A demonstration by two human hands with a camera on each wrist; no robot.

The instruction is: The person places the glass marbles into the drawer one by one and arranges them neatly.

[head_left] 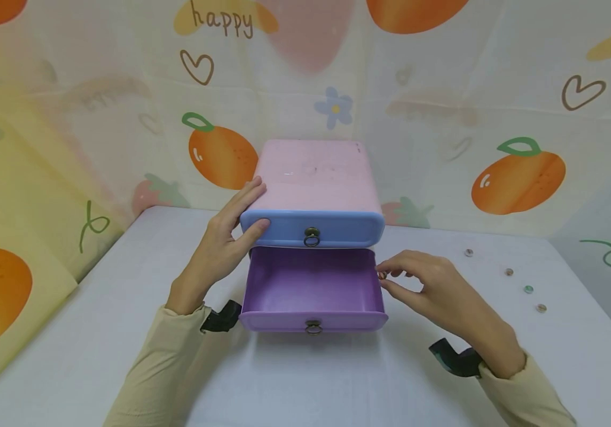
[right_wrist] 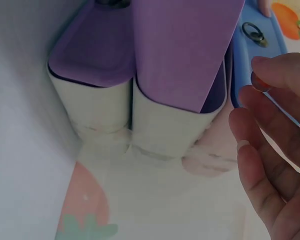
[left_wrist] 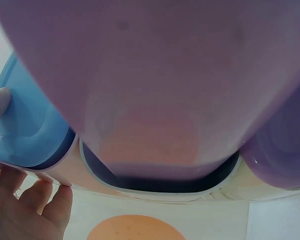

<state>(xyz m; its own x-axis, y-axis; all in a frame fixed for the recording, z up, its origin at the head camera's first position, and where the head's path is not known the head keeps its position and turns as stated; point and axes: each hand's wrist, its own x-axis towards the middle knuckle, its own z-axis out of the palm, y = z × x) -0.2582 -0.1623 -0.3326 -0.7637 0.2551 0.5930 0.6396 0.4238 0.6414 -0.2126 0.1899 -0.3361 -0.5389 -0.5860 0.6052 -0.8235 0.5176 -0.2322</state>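
A small drawer cabinet (head_left: 316, 172) with a pink top stands on the table. Its blue top drawer (head_left: 279, 230) is closed, while the purple drawer (head_left: 311, 281) below is pulled out with nothing visible inside. My left hand (head_left: 220, 243) rests against the cabinet's upper left corner, thumb on the blue front and fingers along the pink side. Just off the purple drawer's right wall, my right hand (head_left: 433, 287) pinches a small, glossy round bead (right_wrist: 260, 82) between thumb and fingertips. The bead looks reddish-brown and is partly covered by the fingers.
Several small round beads (head_left: 528, 289) lie spread on the white table (head_left: 444, 391) to the right. Another purple drawer (right_wrist: 92, 50), closed, sits beneath the pulled-out one. Close behind the cabinet hangs a fruit-patterned cloth (head_left: 423, 71).
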